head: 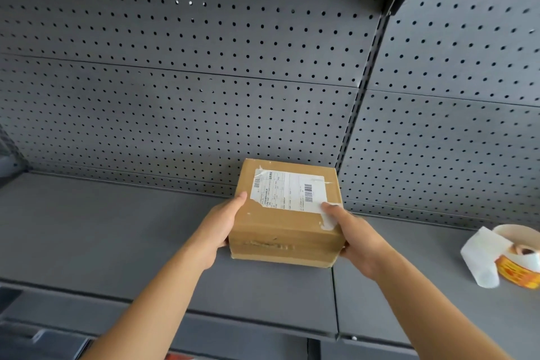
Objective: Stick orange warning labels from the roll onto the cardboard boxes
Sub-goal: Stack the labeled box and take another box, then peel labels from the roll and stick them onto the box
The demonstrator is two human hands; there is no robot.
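While my left grip clasps the left wall of the cardboard box, thumb over the top edge, the box sits at the middle of the grey shelf, near the pegboard panel; whether it rests or is lifted I cannot tell. Its top carries a white shipping label with ragged tape; no orange label shows on it. My right grip clasps the right wall, thumb on the label's near corner. I judge the box light, stiff and not slippery: hold it by opposite walls, clear of the bare top. Well to the right lies the label roll, white backing trailing loose. Its stock looks thin and limp: take a label by its edge.
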